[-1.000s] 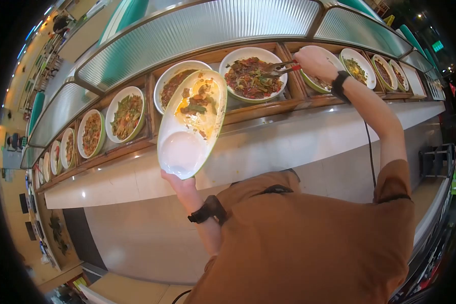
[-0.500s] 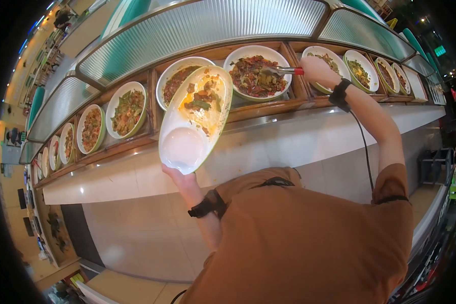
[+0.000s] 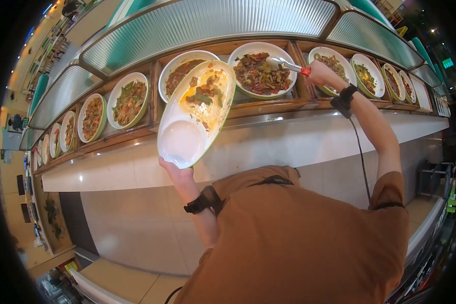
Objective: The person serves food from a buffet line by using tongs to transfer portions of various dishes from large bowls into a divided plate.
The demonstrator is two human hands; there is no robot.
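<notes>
My left hand (image 3: pixel 180 175) grips the lower end of a white oval divided plate (image 3: pixel 185 141), tilted up toward me. Bits of vegetable and orange oil cover its upper part, while the round compartment at the lower end shows only white. Closed around a red-handled metal serving utensil (image 3: pixel 290 66) is my right hand (image 3: pixel 323 74). Its rounded tip lies at the top of the food in a large white bowl (image 3: pixel 292 90) of dark stir-fry with red and green pieces. The plate overlaps another bowl (image 3: pixel 167 68) of brownish food behind it.
More food bowls (image 3: pixel 128 100) stand in a wooden rack (image 3: pixel 268 106) to both sides. Above them runs a ribbed glass guard (image 3: pixel 207 38). A pale counter ledge (image 3: pixel 268 133) lies along the front. A cable (image 3: pixel 360 147) hangs from my right wrist strap.
The utensil's tip has shifted up from the middle of the stir-fry to its upper edge. My left hand holds the plate almost unchanged. The view has shifted slightly.
</notes>
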